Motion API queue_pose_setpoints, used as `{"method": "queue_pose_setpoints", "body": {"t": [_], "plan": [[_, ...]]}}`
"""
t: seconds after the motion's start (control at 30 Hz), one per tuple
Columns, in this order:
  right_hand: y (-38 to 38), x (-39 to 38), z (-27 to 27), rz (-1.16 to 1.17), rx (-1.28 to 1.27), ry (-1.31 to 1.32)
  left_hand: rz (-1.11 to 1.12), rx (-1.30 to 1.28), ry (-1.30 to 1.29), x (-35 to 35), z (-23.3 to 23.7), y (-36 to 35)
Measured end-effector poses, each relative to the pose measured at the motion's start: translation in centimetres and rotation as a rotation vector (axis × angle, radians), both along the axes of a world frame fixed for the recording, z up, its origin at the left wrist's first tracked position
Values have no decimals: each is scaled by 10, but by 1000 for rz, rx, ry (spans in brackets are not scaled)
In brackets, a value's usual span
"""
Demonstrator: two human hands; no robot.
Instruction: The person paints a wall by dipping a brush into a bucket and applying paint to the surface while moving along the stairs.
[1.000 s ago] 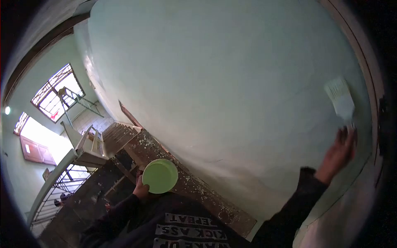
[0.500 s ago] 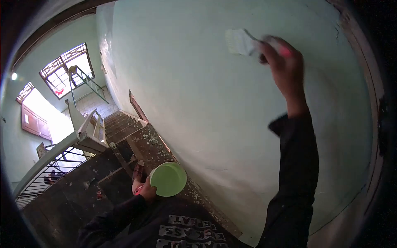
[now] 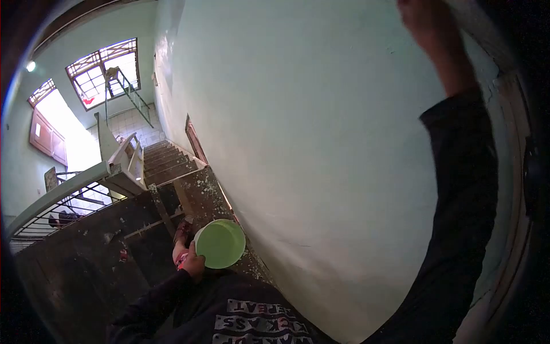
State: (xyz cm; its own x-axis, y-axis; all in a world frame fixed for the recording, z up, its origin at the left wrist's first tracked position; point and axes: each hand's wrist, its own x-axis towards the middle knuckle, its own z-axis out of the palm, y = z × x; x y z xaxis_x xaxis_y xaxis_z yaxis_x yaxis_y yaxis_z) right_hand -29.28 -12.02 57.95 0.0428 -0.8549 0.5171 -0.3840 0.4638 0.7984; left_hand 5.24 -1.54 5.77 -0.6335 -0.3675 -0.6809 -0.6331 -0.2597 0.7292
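At the lower middle, my left hand [image 3: 195, 265] grips the rim of a small round tub [image 3: 198, 235]. Pale green paint [image 3: 220, 243] shows inside it. High on the right, my right hand [image 3: 427, 26] reaches up along the pale green wall [image 3: 321, 137], partly cut off by the top edge of the view. Its fingers look curled, as they were round the paintbrush half a second ago, but the brush itself is outside the view now.
Below me is a dark, paint-spattered board floor [image 3: 86, 281]. Stairs [image 3: 166, 163] descend ahead beside a railing [image 3: 63, 198]. A stepladder [image 3: 129, 92] stands by the window further down. A door frame or trim [image 3: 515, 114] runs along the right.
My right hand has moved up and to the right, taking the paintbrush out of view. The camera has turned slightly, and my left hand still holds the tub.
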Motion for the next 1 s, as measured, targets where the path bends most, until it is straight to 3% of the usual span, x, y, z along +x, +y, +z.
{"method": "queue_pose_setpoints", "body": {"t": [0.03,0.07,0.13,0.17,0.2,0.23,0.27,0.33,0.37,0.4,0.43,0.47,0.5,0.53,0.57,0.6,0.63,0.7,0.73,0.8,0.87,0.9,0.93,0.97,1.0], "plan": [[-13,-24,-8,-46,43,-241,39,12,18,1,2,1],[-17,-47,-33,60,-22,-279,42,9,16,6,-13,4],[-16,-90,-92,312,173,-183,-121,-346,104,16,-54,14],[-18,-83,-117,127,213,-310,-121,-350,105,14,-43,8],[-18,-94,-147,167,197,-433,-180,-352,114,12,-24,2],[-6,-53,-157,248,190,-416,-239,-351,121,11,-13,0],[-1,-36,-169,187,218,-523,-239,-352,120,17,-39,8],[7,-26,-184,228,229,-683,-96,-807,479,32,-111,26],[10,-20,-182,181,236,-770,-98,-813,481,27,-94,21],[9,-30,-181,182,230,-768,62,-398,327,17,-57,14],[7,-50,-179,325,159,-771,217,17,164,13,-37,10],[7,-67,-174,466,87,-772,215,13,163,14,-39,8],[9,-67,-142,330,137,-786,157,38,217,15,-46,5],[10,-93,-120,470,130,-725,98,64,270,17,-54,3],[13,-94,-89,410,-3,-717,95,65,266,18,-66,4],[17,-90,-49,198,27,-411,136,54,253,21,-80,9],[19,-115,-10,49,-61,-268,180,43,241,22,-89,13],[26,-19,16,113,-328,-440,244,30,232,19,-93,18],[25,-16,24,114,-325,-438,307,12,226,17,-93,19],[28,-18,37,66,-99,-25,281,36,268,16,-87,15],[25,-70,0,146,76,5,256,58,309,16,-65,10],[34,-74,-33,174,261,-53,186,-9,155,14,-41,10],[34,-99,-84,441,204,32,117,-78,3,12,-29,8],[39,-90,-136,439,177,-431,118,-80,5,17,-45,10],[47,-64,-173,191,186,-465,90,-96,110,26,-75,15]]}}
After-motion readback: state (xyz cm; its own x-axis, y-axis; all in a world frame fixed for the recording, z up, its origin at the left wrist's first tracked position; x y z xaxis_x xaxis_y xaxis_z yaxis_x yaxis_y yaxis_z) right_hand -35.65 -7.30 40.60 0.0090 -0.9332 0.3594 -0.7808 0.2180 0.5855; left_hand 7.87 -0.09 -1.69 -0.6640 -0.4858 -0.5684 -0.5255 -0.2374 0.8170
